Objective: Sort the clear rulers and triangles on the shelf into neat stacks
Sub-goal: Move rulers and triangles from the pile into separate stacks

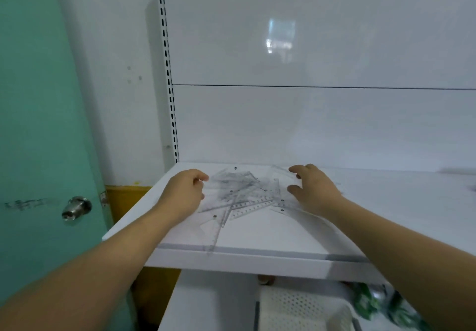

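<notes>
A loose heap of clear rulers and triangles (244, 196) lies jumbled on the white shelf (270, 232). One ruler (216, 238) sticks out toward the shelf's front edge. My left hand (184, 193) sits at the heap's left side, its fingers curled, with the fingertips at the edge of a clear piece. Whether it pinches that piece I cannot tell. My right hand (313, 189) hovers at the heap's right side with fingers spread and bent, touching the top of the pile.
A white back panel (309, 124) rises behind the shelf, with a slotted upright (171, 98) at its left. A green door (38, 150) with a metal knob (77, 207) stands to the left. Below the shelf sit a white perforated basket (301, 307) and green packaging (373, 302).
</notes>
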Motion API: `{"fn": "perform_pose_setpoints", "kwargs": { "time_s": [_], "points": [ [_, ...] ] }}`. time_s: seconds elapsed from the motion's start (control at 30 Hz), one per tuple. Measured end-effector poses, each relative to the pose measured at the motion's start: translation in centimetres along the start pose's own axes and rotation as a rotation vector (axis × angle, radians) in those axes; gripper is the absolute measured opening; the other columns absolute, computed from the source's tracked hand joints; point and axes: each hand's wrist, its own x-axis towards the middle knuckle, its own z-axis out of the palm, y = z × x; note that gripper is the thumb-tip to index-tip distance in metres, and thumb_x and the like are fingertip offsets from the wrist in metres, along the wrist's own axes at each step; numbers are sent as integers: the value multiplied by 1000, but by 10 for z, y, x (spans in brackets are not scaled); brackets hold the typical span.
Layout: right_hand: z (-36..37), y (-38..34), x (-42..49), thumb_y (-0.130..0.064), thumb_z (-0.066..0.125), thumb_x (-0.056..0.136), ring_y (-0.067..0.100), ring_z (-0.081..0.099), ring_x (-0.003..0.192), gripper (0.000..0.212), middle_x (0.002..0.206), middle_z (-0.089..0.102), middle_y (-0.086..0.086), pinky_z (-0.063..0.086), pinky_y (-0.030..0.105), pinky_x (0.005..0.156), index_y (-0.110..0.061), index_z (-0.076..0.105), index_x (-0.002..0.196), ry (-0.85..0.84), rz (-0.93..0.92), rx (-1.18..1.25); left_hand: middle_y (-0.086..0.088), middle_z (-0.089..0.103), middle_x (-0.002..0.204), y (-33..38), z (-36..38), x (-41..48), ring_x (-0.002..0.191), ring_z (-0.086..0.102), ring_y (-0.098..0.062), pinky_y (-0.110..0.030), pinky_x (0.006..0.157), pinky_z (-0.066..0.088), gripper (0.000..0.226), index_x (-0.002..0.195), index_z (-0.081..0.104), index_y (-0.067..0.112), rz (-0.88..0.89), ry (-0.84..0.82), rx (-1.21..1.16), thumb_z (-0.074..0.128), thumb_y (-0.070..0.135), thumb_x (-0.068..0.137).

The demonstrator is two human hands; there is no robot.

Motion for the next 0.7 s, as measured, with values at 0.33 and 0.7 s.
{"fn": "perform_pose_setpoints", "kwargs": {
  "time_s": [0.33, 0.7],
  "points": [
    [-33, 9, -41, -34, 52, 95, 19, 53, 97, 50, 114, 54, 1, 44, 33, 90, -23, 36, 141, 129, 109, 12, -4, 54, 90, 45, 20, -7, 66, 47, -16, -24, 57, 36, 24, 102, 56, 16, -24, -234, -157, 32, 14, 98],
    [-123, 102, -129, -27, 47, 98, 13, 47, 89, 50, 100, 51, -4, 36, 24, 82, -19, 34, 145, 226, 268, -29, 0, 63, 86, 153, 108, -65, 77, 54, -18, -29, 67, 41, 19, 106, 49, 22, 238, -539, -46, 31, 24, 102]
  ]
}}
